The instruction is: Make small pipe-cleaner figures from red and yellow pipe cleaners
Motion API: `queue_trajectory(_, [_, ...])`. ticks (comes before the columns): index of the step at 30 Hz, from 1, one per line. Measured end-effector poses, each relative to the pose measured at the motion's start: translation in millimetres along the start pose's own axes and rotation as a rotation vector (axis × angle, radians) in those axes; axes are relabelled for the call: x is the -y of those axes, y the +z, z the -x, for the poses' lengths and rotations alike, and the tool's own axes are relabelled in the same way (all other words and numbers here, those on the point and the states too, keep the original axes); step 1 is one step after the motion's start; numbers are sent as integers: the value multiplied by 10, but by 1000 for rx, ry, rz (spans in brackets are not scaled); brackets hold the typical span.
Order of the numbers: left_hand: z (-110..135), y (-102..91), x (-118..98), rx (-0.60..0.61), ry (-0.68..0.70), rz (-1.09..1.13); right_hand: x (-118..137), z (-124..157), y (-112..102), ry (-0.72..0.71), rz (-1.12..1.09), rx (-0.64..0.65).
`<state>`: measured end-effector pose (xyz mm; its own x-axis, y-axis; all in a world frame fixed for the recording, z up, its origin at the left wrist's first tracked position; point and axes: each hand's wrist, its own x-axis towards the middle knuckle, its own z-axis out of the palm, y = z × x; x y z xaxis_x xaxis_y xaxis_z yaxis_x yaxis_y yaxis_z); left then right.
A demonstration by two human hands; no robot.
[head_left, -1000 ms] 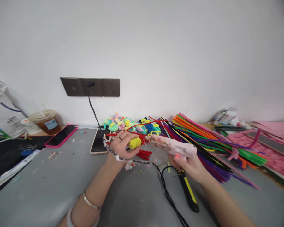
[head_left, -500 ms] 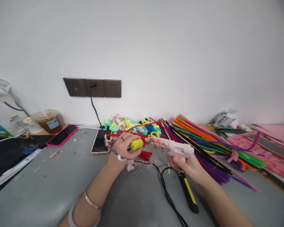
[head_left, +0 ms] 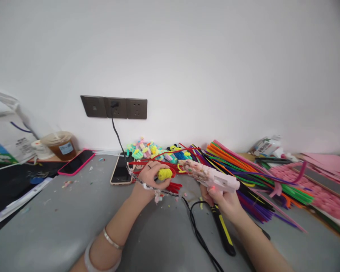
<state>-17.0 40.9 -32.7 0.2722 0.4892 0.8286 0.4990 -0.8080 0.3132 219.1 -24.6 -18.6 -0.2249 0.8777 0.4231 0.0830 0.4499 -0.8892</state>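
My left hand (head_left: 151, 177) is closed around a small coiled yellow and red pipe-cleaner piece (head_left: 164, 173), pinched between thumb and fingers. In my right hand (head_left: 221, 198) is a pale pink hot glue gun (head_left: 219, 179), held by its grip. Its crusted nozzle points left towards the yellow piece but stands apart from it. A small red light glows near my right thumb. Several red pipe cleaners (head_left: 174, 187) lie just beyond and beside my left hand. Under my right hand rests a black and yellow tool handle (head_left: 223, 232); its head is hidden.
Bundles of coloured pipe cleaners (head_left: 243, 166) spread over the right. Small pastel pieces (head_left: 147, 149) are heaped by the wall. Two phones, one pink-cased (head_left: 77, 162), and a drink cup (head_left: 62, 145) stand left. A black cable (head_left: 200, 230) crosses the grey table (head_left: 82, 219).
The glue gun in my right hand has drawn back to the right, widening the gap between nozzle and yellow piece. My left hand keeps its hold; the view has shifted slightly.
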Motion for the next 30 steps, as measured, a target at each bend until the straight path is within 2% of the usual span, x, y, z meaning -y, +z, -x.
queue_trajectory(11, [-31,-71,-79,-66,-43,-54,-67,6,-59,137,-13,154])
queue_trajectory(23, [-38,-49,-60,-202,58,-31,30,-19,-120,236,-13,192])
queue_trajectory(30, [-29,-42,-81,-221,24,-42,49,-20,-136,224,0,217])
